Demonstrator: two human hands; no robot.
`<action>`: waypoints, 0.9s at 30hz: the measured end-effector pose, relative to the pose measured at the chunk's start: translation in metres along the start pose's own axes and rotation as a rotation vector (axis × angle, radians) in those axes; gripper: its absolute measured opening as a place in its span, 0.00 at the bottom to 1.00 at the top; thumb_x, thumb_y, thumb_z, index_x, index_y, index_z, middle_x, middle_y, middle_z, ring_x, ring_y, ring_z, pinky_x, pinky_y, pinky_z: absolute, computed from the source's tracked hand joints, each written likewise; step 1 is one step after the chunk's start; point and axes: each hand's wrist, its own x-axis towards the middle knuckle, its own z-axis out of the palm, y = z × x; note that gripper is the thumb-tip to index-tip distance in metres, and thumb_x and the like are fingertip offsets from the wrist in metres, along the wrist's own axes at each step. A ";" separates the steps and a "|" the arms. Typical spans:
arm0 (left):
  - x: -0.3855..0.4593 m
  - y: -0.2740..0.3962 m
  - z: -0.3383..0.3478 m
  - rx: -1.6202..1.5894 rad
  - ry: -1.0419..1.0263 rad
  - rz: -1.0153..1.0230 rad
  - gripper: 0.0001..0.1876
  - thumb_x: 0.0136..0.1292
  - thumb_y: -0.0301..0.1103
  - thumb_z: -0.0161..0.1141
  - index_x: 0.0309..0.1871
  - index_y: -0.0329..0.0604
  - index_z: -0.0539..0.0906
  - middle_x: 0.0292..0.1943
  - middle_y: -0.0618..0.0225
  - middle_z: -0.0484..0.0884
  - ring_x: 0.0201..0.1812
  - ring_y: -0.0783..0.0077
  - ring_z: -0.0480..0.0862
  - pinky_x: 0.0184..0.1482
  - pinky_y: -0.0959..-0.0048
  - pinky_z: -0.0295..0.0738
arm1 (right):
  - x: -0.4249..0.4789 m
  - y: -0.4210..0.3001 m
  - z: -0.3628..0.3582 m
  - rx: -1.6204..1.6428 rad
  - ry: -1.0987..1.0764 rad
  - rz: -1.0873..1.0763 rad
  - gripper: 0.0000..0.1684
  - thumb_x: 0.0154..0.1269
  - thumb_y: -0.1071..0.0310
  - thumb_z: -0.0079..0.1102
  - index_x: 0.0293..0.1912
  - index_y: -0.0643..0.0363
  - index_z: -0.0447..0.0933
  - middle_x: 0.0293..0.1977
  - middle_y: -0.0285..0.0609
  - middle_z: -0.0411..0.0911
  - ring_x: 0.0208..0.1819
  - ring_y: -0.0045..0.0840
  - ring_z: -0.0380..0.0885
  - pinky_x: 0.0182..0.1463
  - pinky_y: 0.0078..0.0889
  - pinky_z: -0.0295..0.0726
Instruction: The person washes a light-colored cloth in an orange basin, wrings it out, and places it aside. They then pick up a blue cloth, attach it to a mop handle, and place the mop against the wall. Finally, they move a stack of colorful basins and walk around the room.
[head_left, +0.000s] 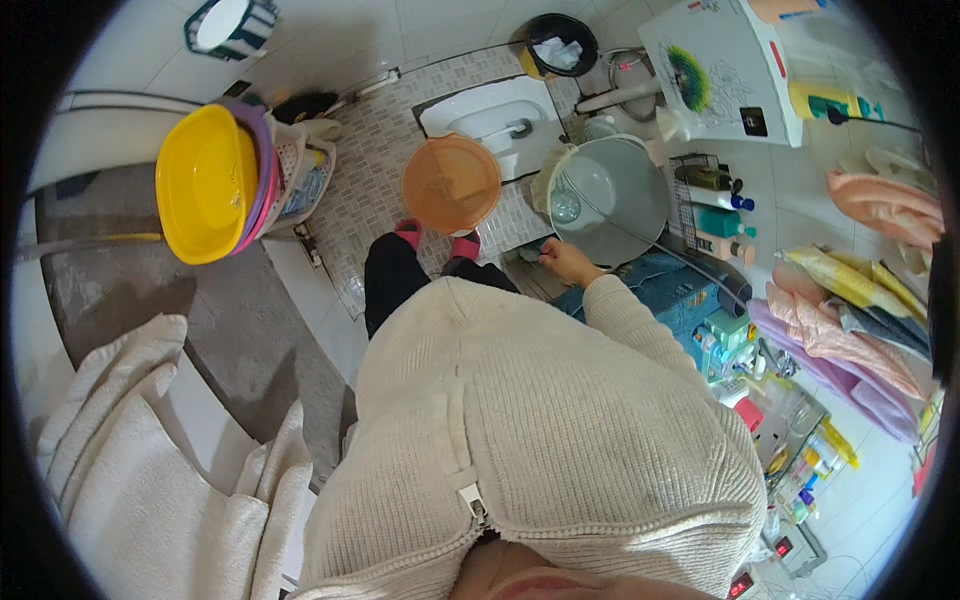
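Note:
My right hand (568, 262) is low in front of me with its fingers curled, beside a small dark greenish item (532, 250); whether it grips anything is unclear. My left hand is out of view. Just beyond my right hand stands a big grey bucket (645, 187), with a cream fluffy cloth (553, 176) over its near left rim and a thin hose (637, 234) running across it. An orange plastic basin (450, 169) is in front of my feet, near the white squat toilet (487, 112).
Stacked basins, the top one yellow (199, 184), stand at the left. A black waste bin (561, 45) is at the far wall. At the right are a wire rack (684, 199) with bottles, hanging towels (840, 375) and a cluttered glass shelf (799, 442). White towels (150, 465) hang at lower left.

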 end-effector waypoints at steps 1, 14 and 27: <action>0.000 0.007 -0.006 0.030 -0.006 0.009 0.42 0.47 0.53 0.65 0.65 0.53 0.60 0.67 0.55 0.52 0.66 0.49 0.54 0.58 0.49 0.61 | -0.002 0.017 0.010 0.021 0.052 0.015 0.15 0.59 0.63 0.56 0.43 0.61 0.72 0.35 0.47 0.77 0.37 0.33 0.76 0.42 0.33 0.73; 0.111 0.207 -0.066 0.648 -0.179 0.395 0.44 0.44 0.50 0.69 0.65 0.52 0.62 0.67 0.53 0.53 0.67 0.48 0.54 0.58 0.50 0.63 | -0.090 0.042 0.172 0.565 0.462 0.380 0.15 0.56 0.58 0.57 0.37 0.60 0.74 0.34 0.51 0.77 0.39 0.42 0.76 0.43 0.39 0.73; 0.197 0.283 0.065 1.795 -0.481 0.532 0.53 0.41 0.73 0.56 0.70 0.72 0.43 0.69 0.48 0.29 0.69 0.39 0.41 0.63 0.44 0.48 | -0.144 -0.069 0.339 0.922 0.436 0.725 0.17 0.55 0.58 0.57 0.40 0.60 0.74 0.38 0.52 0.78 0.43 0.42 0.76 0.47 0.38 0.73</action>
